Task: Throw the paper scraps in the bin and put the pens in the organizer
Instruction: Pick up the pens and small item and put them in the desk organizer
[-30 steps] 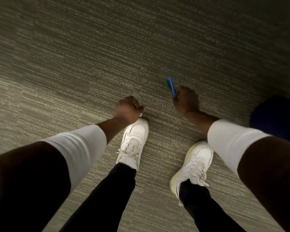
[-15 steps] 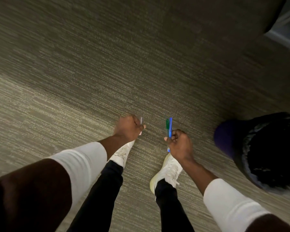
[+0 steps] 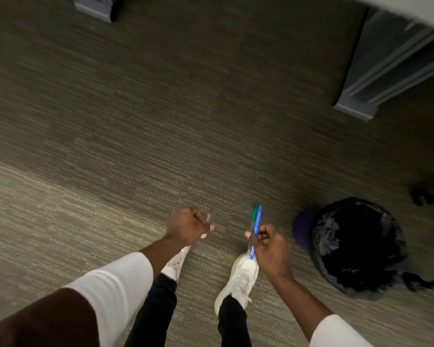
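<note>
Here the right hand (image 3: 269,244) has its grip closed around a green pen (image 3: 254,213) and a blue pen (image 3: 257,222). The left hand (image 3: 188,226) is a fist around something small and blurred. The lined bin (image 3: 356,246) stands on the carpet (image 3: 161,121), right of the right grip.

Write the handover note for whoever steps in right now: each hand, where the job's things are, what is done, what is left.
Right hand: closed on two clear-barrelled pens, one green-capped, one blue-capped, tips pointing away from the body.
Left hand: closed in a fist; something small and pale shows at the fingers, too blurred to name.
Black-lined round waste bin: on the grey carpet, just right of the right hand.
Organizer: not in view.
Done: pens picked up.
Left: carry the pens to the organizer. No scraps lie on the visible carpet; whether they are binned cannot be told.
</note>
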